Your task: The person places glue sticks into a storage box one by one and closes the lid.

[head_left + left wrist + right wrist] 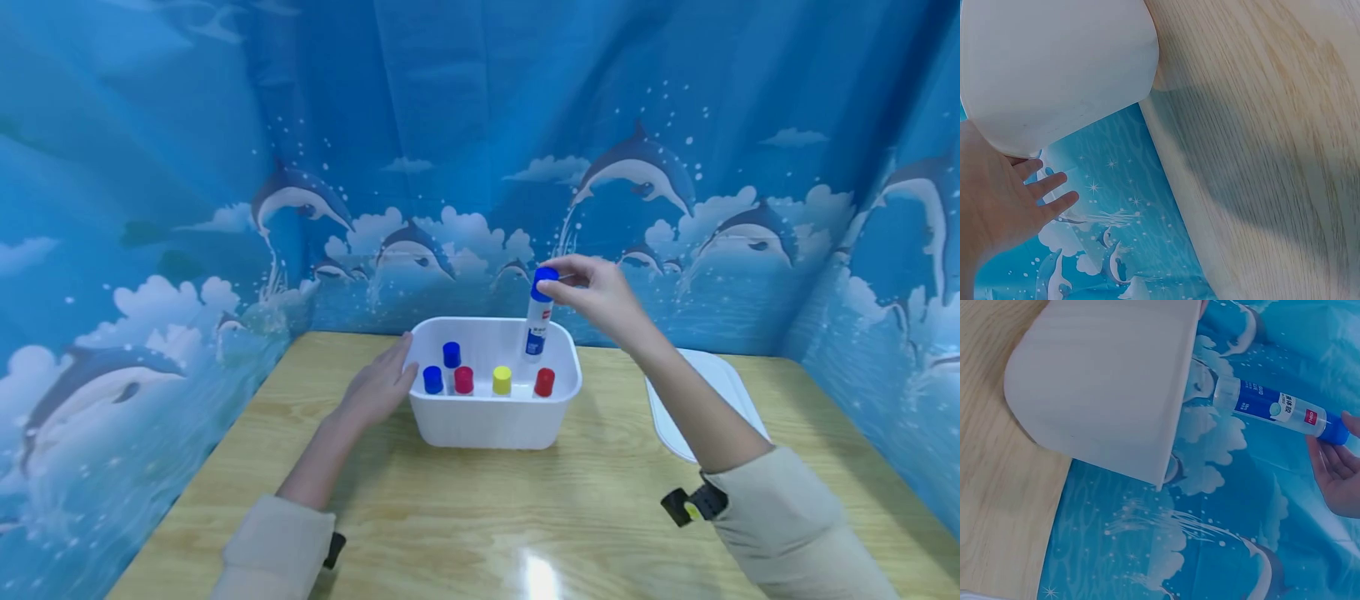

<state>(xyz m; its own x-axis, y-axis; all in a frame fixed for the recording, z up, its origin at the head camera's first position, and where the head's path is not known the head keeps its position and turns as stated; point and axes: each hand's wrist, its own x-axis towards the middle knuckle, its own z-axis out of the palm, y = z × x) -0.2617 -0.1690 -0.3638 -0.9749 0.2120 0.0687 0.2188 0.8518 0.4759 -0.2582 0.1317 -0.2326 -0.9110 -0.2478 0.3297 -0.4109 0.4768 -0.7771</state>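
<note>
A white plastic box (491, 425) stands on the table. My right hand (592, 296) pinches a liquid glue bottle (1272, 406) by its blue cap. The clear bottle with its blue label hangs nearly upright over the back right part of the box; in the right wrist view its bottom end is beyond the rim. My left hand (375, 385) rests against the box's left side, fingers extended. Inside the box stand capped bottles: two blue caps (451, 354), two red caps (544, 382) and a yellow cap (502, 380). Their bodies are mostly hidden by the front wall.
A white lid (716, 392) lies on the wooden table (465, 517) at the right, partly behind my right forearm. A blue curtain (465, 150) with dolphins hangs behind the table and along both sides.
</note>
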